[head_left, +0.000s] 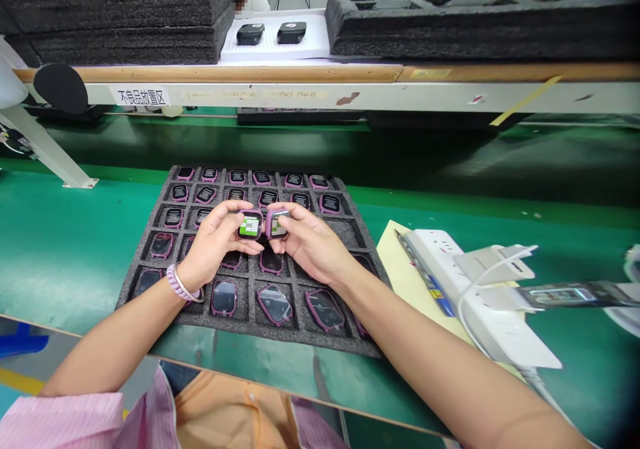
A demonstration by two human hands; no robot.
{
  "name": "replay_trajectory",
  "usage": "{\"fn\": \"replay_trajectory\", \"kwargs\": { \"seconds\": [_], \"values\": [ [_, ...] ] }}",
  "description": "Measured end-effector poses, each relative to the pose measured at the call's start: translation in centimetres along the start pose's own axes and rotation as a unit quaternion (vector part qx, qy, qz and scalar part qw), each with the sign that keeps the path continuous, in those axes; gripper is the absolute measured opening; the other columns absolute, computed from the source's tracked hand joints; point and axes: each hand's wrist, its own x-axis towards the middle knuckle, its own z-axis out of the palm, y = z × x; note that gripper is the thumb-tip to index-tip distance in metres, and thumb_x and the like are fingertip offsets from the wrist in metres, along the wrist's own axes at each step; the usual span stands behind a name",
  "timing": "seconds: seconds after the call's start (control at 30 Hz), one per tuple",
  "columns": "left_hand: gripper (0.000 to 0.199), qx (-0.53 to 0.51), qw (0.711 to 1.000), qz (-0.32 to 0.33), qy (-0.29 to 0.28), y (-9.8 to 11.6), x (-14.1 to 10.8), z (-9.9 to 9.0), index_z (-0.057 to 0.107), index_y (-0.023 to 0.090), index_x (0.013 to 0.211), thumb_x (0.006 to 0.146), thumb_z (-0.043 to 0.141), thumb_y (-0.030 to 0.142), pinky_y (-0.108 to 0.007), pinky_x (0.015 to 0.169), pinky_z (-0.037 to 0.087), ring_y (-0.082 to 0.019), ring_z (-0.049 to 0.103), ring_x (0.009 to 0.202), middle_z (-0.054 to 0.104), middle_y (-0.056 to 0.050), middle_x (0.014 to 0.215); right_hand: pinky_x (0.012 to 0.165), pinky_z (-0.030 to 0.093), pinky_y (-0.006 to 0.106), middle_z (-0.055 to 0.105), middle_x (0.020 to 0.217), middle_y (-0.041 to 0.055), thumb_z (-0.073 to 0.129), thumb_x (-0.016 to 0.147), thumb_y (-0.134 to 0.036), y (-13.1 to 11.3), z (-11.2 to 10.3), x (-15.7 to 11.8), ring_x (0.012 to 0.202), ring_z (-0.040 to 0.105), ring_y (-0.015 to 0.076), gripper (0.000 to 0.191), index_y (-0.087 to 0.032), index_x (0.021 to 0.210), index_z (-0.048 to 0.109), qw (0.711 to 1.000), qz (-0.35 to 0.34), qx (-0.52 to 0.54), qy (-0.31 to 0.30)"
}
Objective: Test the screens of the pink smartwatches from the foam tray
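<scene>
My left hand (215, 235) grips a purple-framed watch (250, 225) whose lit screen shows green and white. Right beside it, my right hand (310, 239) holds a second purple watch (277, 223), also lit, with fingers over part of its screen. Both watches are held close together above a dark grey foam tray (300, 335). Rows of purple-framed watches lie in the tray's compartments; those at the back show white text on black screens, and a front one (224, 297) looks dark. My hands and forearms hide some compartments.
On the right, a white power strip (493, 322) with plugs and cables lies by yellow paper (393, 252) and a pen (413, 255). Above the back of the green table (75, 235) runs a shelf (350, 95) bearing foam stacks (115, 25) and two black devices (291, 33). A lamp post (50, 149) stands left.
</scene>
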Motion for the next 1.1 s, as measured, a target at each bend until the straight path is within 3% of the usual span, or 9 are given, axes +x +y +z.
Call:
{"fn": "replay_trajectory", "kwargs": {
  "seconds": [0.1,0.5,0.77,1.1],
  "values": [
    [0.027,-0.004,1.000,-0.006,-0.005,0.04,-0.04,0.01,0.055,0.017,0.110,0.085,0.056,0.027,-0.027,0.063,0.063,-0.017,0.072,0.062,0.065,-0.003,0.092,0.054,0.044,0.025,0.064,0.082,-0.0009,0.084,0.078,-0.045,-0.06,-0.05,0.03,0.056,0.056,0.0121,0.044,-0.020,0.107,0.062,1.000,0.002,0.006,0.004],
    [0.031,-0.003,1.000,-0.004,-0.018,0.01,-0.13,-0.04,0.055,0.018,0.110,0.080,0.061,0.024,-0.028,0.064,0.064,-0.018,0.073,0.063,0.066,-0.003,0.091,0.053,0.044,0.025,0.059,0.073,-0.0035,0.088,0.074,-0.036,-0.20,0.01,-0.07,0.056,0.054,0.0124,0.045,-0.020,0.106,0.061,1.000,-0.013,-0.011,-0.006],
    [0.031,0.000,1.000,0.001,-0.025,-0.07,-0.14,-0.07,0.055,0.018,0.110,0.081,0.063,0.022,-0.026,0.063,0.064,-0.017,0.073,0.062,0.065,0.000,0.089,0.054,0.045,0.023,0.063,0.079,-0.0023,0.084,0.072,-0.025,-0.16,-0.06,-0.15,0.058,0.056,0.0112,0.041,-0.020,0.107,0.063,1.000,-0.015,0.005,-0.014],
    [0.033,-0.008,1.000,0.001,-0.027,0.01,-0.11,-0.24,0.055,0.018,0.110,0.078,0.063,0.023,-0.028,0.064,0.064,-0.017,0.073,0.063,0.066,-0.001,0.091,0.056,0.045,0.026,0.063,0.081,-0.0011,0.081,0.072,-0.028,-0.34,-0.10,-0.19,0.059,0.057,0.0133,0.043,-0.020,0.110,0.061,1.000,-0.005,-0.009,-0.015]
  ]
}}
